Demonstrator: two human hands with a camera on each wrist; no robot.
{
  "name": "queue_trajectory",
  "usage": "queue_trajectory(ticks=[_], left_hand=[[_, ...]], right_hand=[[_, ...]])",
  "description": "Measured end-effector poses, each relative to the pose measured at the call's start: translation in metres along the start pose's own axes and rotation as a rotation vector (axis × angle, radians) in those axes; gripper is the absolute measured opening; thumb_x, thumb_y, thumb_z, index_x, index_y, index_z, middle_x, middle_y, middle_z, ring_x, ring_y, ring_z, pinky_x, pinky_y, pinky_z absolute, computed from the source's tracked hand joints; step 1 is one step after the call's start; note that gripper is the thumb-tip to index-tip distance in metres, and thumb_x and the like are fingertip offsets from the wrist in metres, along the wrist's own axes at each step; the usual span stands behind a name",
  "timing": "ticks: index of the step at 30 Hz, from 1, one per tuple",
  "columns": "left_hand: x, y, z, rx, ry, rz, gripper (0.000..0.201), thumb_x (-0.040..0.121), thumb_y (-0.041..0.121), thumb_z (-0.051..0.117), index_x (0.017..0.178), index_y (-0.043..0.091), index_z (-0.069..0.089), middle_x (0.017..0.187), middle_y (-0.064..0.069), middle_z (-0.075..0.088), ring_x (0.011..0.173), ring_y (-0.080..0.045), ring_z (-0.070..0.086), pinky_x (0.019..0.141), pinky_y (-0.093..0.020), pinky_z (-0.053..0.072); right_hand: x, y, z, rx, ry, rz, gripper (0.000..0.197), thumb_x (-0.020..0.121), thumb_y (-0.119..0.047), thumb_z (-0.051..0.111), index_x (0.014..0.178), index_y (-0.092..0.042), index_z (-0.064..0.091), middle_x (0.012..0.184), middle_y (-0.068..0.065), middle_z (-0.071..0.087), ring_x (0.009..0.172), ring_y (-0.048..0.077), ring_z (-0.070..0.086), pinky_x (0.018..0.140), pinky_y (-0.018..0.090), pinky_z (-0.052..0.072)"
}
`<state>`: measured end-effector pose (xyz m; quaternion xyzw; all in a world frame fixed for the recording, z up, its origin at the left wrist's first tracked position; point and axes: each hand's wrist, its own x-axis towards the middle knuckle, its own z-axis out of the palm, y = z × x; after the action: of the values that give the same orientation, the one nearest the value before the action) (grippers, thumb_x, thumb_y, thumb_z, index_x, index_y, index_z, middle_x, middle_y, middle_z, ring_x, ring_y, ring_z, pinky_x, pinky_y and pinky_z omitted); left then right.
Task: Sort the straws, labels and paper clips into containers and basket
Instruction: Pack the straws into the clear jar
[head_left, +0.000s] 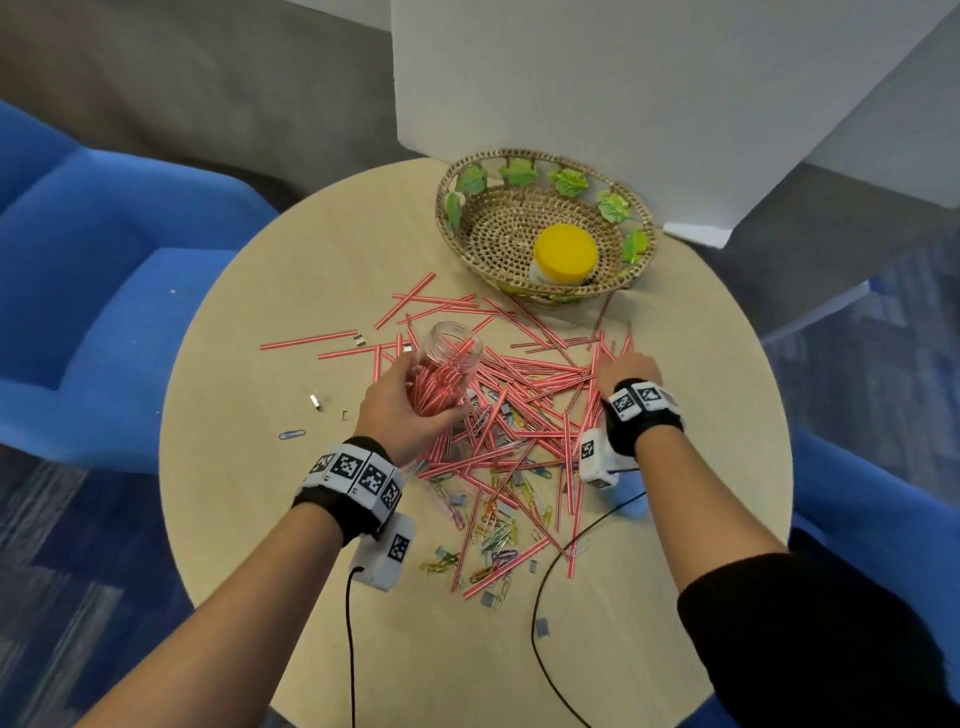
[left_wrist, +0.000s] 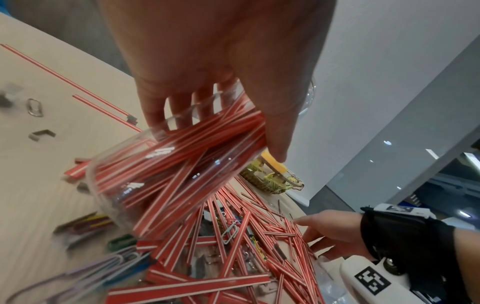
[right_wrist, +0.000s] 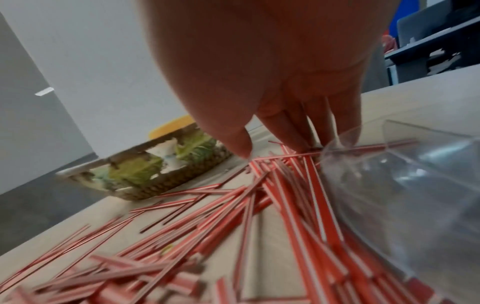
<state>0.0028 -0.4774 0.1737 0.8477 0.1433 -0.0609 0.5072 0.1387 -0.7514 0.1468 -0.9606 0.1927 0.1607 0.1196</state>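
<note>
My left hand (head_left: 423, 389) grips a clear jar (head_left: 448, 358), tilted over the table and holding several red-and-white striped straws (left_wrist: 166, 164). Many more such straws (head_left: 530, 384) lie scattered across the round table's middle. My right hand (head_left: 615, 364) reaches into the right side of that pile. Its fingers (right_wrist: 291, 131) are straight and touch the straws, with the thumb held apart. Coloured paper clips (head_left: 496, 525) and small grey pieces lie mixed under the near part of the pile. A woven basket (head_left: 448, 228) at the far edge holds a yellow-lidded jar (head_left: 565, 254).
A few small metal pieces (head_left: 315, 401) and a blue paper clip (head_left: 291, 434) lie apart at the left. A clear plastic bag (right_wrist: 402, 185) lies under my right wrist. Blue chairs (head_left: 104, 286) flank the table; a white panel stands behind the basket.
</note>
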Motion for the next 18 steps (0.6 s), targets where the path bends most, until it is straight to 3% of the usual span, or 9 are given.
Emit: queue_trajectory(ticks=[3,6,8,11,13,18], left_hand=[[-0.002,-0.003,0.002,-0.003,-0.006,0.002,0.086,0.063,0.052,0.088,0.132,0.020,0.050,0.119,-0.002,0.068,0.104,-0.021,0.067,0.091,-0.045,0.058],[-0.004,-0.004,0.003,0.006,-0.016,0.012,0.085,0.062,0.056,0.087,0.130,0.023,0.051,0.118,-0.001,0.068,0.104,-0.020,0.067,0.091,-0.045,0.058],[-0.005,-0.004,0.002,0.014,-0.013,0.020,0.083,0.062,0.054,0.088,0.130,0.022,0.051,0.118,-0.001,0.068,0.104,-0.020,0.067,0.091,-0.045,0.058],[-0.006,-0.005,0.000,0.008,-0.004,0.020,0.082,0.063,0.050,0.090,0.130,0.022,0.052,0.118,-0.002,0.068,0.104,-0.020,0.067,0.092,-0.044,0.057],[-0.006,-0.006,-0.001,0.001,-0.003,0.020,0.080,0.063,0.048,0.090,0.128,0.023,0.052,0.116,0.000,0.068,0.102,-0.019,0.068,0.091,-0.043,0.058],[-0.007,-0.012,-0.003,0.004,-0.004,0.032,0.076,0.063,0.049,0.090,0.125,0.026,0.052,0.112,0.004,0.068,0.100,-0.016,0.068,0.090,-0.040,0.058]], right_hand=[[-0.020,-0.012,0.002,-0.026,-0.022,-0.027,0.054,0.099,-0.044,0.050,0.121,0.004,0.061,0.114,0.023,0.066,0.103,0.038,0.064,0.080,0.036,0.051],[-0.024,-0.025,0.011,-0.140,-0.078,-0.070,0.059,0.096,-0.053,0.052,0.109,0.003,0.066,0.114,0.016,0.065,0.106,0.032,0.062,0.085,0.033,0.051],[-0.025,-0.034,0.018,-0.159,-0.074,-0.030,0.068,0.091,-0.059,0.056,0.124,0.000,0.058,0.127,0.017,0.056,0.116,0.030,0.055,0.095,0.035,0.047],[-0.024,-0.045,0.032,-0.139,-0.050,0.073,0.089,0.080,-0.068,0.063,0.137,-0.001,0.045,0.131,0.017,0.046,0.118,0.029,0.047,0.096,0.038,0.044],[-0.024,-0.051,0.037,-0.071,-0.033,0.116,0.093,0.079,-0.063,0.068,0.142,-0.001,0.035,0.133,0.018,0.043,0.121,0.030,0.045,0.097,0.039,0.044],[-0.023,-0.064,0.034,0.093,-0.035,0.134,0.080,0.089,-0.029,0.069,0.148,-0.001,0.023,0.140,0.018,0.038,0.123,0.035,0.047,0.101,0.042,0.044]])
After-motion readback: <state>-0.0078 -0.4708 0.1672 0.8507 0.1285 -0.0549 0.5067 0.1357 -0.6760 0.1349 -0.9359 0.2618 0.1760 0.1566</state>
